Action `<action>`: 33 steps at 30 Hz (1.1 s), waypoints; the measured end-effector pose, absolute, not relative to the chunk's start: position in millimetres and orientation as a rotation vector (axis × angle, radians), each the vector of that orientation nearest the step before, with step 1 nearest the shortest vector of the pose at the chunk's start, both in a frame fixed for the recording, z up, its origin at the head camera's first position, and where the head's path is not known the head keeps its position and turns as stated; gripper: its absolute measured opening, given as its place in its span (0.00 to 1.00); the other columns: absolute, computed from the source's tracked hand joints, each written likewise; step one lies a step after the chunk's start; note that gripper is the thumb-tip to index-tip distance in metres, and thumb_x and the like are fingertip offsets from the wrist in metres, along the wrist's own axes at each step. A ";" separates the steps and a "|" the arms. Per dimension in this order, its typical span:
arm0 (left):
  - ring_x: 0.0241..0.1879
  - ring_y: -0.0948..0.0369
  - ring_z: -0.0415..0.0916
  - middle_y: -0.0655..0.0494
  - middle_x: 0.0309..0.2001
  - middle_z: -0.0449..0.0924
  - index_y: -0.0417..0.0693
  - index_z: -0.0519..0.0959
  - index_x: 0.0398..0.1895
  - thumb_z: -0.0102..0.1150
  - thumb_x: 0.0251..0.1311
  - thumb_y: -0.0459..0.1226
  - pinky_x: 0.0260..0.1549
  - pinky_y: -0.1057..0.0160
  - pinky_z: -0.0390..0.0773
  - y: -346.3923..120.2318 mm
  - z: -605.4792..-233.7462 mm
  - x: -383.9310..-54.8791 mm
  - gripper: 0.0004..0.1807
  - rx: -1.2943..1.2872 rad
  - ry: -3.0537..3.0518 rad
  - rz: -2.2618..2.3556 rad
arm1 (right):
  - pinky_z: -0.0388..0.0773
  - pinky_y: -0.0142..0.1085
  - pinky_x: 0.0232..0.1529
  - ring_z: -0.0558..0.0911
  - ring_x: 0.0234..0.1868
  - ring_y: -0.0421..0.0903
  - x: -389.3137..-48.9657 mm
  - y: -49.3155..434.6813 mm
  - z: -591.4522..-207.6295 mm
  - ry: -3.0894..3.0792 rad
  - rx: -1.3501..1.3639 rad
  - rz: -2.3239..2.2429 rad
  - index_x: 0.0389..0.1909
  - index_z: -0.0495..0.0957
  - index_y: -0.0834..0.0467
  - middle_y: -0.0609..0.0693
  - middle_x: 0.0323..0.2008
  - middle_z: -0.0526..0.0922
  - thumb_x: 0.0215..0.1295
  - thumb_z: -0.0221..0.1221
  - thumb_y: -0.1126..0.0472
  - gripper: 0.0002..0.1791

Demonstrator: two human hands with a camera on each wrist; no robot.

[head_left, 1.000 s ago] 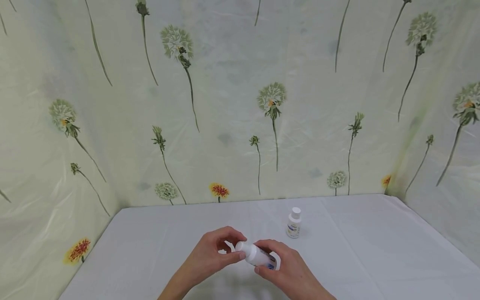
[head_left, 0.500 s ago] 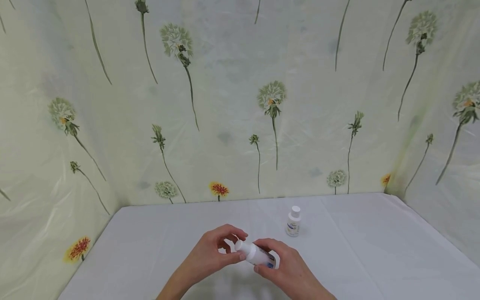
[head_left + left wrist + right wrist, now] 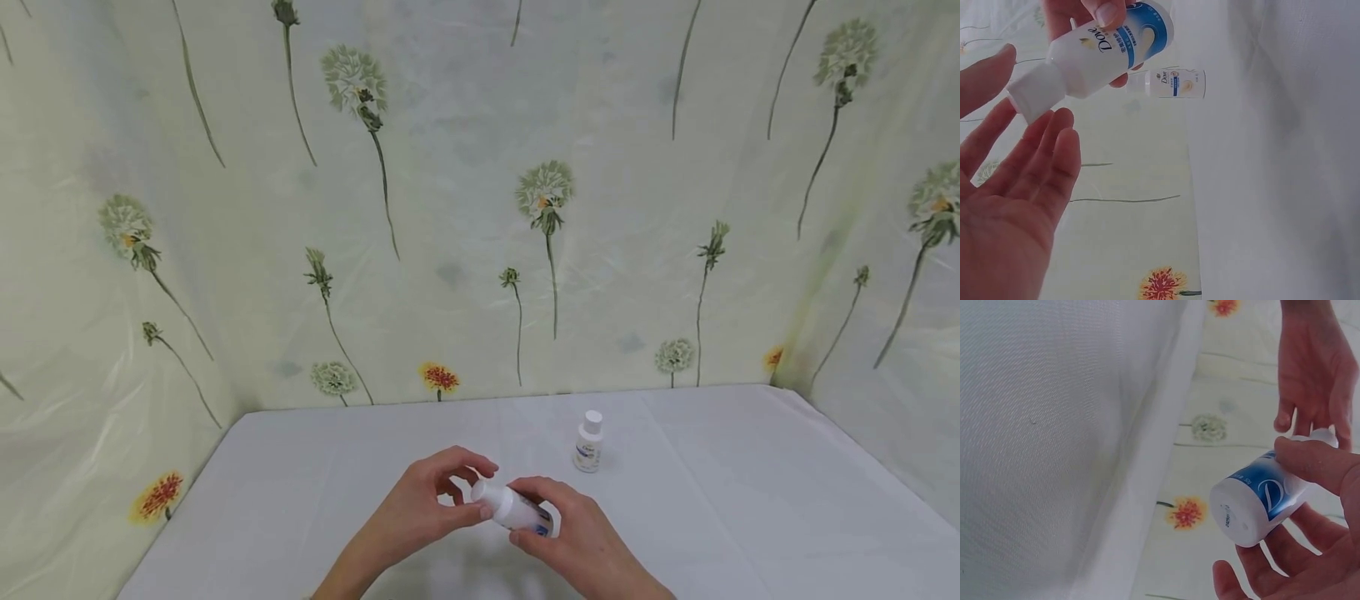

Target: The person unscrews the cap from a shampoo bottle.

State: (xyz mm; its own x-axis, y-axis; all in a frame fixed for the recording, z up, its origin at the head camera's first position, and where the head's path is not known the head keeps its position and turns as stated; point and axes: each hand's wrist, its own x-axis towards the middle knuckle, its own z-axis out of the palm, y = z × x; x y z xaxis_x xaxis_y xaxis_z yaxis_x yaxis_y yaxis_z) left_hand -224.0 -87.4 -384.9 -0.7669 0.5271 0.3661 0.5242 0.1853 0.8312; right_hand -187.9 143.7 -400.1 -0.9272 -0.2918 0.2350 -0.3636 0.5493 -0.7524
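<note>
A small white Dove bottle (image 3: 517,510) with a blue band lies tilted in my right hand (image 3: 581,533), its white cap (image 3: 1036,92) pointing left toward my left hand (image 3: 420,508). In the right wrist view, my right thumb presses the side of the bottle while the fingers curl beneath it, and its base faces the camera. My left fingers spread loosely around the cap. In the left wrist view, the thumb (image 3: 988,78) stands apart from the cap, and one fingertip meets the cap's edge.
A second white Dove bottle (image 3: 588,443), capped and similar in look, stands upright on the white-covered table (image 3: 360,467), behind and to the right of my hands. Curtains (image 3: 450,208) printed with dandelions rise at the back and both sides.
My left index fingertip has lifted slightly away from the cap. My right hand keeps hold of the bottle in nearly the same place, and the standing bottle stays put.
</note>
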 end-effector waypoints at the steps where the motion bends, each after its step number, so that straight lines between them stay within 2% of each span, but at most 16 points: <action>1: 0.45 0.60 0.77 0.58 0.47 0.81 0.63 0.80 0.50 0.71 0.57 0.41 0.38 0.63 0.79 -87.4 -384.6 -224.1 0.18 1.100 2.408 1.695 | 0.75 0.38 0.46 0.76 0.43 0.39 -187.7 144.0 -400.3 -2.690 0.572 1.340 0.51 0.78 0.42 0.34 0.45 0.80 0.57 0.70 0.55 0.20; 8: 0.55 0.56 0.75 0.56 0.54 0.79 0.46 0.83 0.49 0.63 0.59 0.26 0.41 0.60 0.80 -89.0 -382.7 -225.2 0.15 1.317 2.251 1.758 | 0.75 0.37 0.47 0.77 0.44 0.38 -186.6 145.4 -400.5 -2.681 0.580 1.335 0.52 0.77 0.42 0.34 0.46 0.80 0.57 0.70 0.55 0.21; 17: 0.52 0.55 0.76 0.53 0.52 0.80 0.48 0.84 0.46 0.61 0.58 0.23 0.43 0.59 0.80 -90.3 -382.7 -226.3 0.16 1.287 2.209 1.737 | 0.75 0.37 0.47 0.77 0.44 0.38 -186.6 145.1 -401.1 -2.662 0.589 1.323 0.52 0.77 0.41 0.33 0.46 0.80 0.57 0.70 0.55 0.22; 22: 0.49 0.56 0.77 0.56 0.49 0.81 0.50 0.84 0.45 0.63 0.59 0.25 0.43 0.60 0.80 -91.0 -384.8 -226.7 0.15 1.261 2.242 1.726 | 0.75 0.37 0.46 0.77 0.43 0.38 -187.7 145.4 -400.8 -2.679 0.601 1.325 0.52 0.78 0.42 0.35 0.46 0.80 0.58 0.70 0.55 0.21; 28: 0.46 0.57 0.77 0.59 0.45 0.82 0.54 0.84 0.44 0.67 0.60 0.34 0.42 0.61 0.80 -90.2 -384.4 -226.0 0.09 1.154 2.310 1.719 | 0.76 0.36 0.45 0.77 0.43 0.38 -187.3 145.5 -401.3 -2.674 0.619 1.337 0.52 0.78 0.42 0.35 0.46 0.80 0.58 0.69 0.55 0.21; 33: 0.42 0.58 0.76 0.61 0.42 0.82 0.55 0.84 0.43 0.68 0.60 0.40 0.40 0.62 0.80 -89.0 -383.3 -226.6 0.09 1.077 2.363 1.702 | 0.76 0.36 0.46 0.77 0.43 0.37 -186.6 145.3 -401.2 -2.661 0.620 1.325 0.52 0.78 0.42 0.34 0.45 0.80 0.58 0.70 0.54 0.21</action>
State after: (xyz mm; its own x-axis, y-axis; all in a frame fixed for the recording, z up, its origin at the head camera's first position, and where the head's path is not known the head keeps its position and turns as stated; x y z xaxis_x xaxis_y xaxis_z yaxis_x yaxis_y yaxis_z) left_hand -226.6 -89.0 -383.3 -0.7587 0.5480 0.3521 0.5077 0.1589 0.8468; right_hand -186.6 145.3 -401.2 -0.9115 -0.3108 0.2695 -0.4023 0.5370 -0.7415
